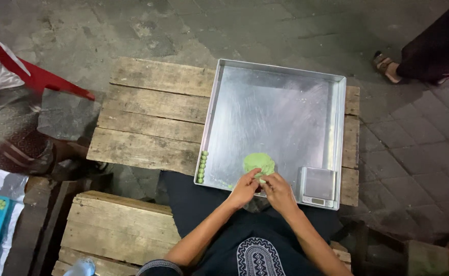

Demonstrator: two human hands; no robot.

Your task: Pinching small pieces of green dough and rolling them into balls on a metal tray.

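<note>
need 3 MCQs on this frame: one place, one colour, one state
1. Where does the scale sit?
A. tray's near right corner
B. on the pallet
C. on the ground

2. What colour is the dough?
A. white
B. green
C. brown

3. What are the left hand and right hand doing?
A. resting apart
B. lifting the tray
C. both pinching at the dough's near edge

Answers:
1 A, it stands inside the tray rim.
2 B, a pale green lump.
3 C, fingertips meet at the dough.

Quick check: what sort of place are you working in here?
Probably an outdoor street-side food spot: paving stones underfoot, a rough wooden pallet as table, and a metal tray with green dough and a small scale.
</note>
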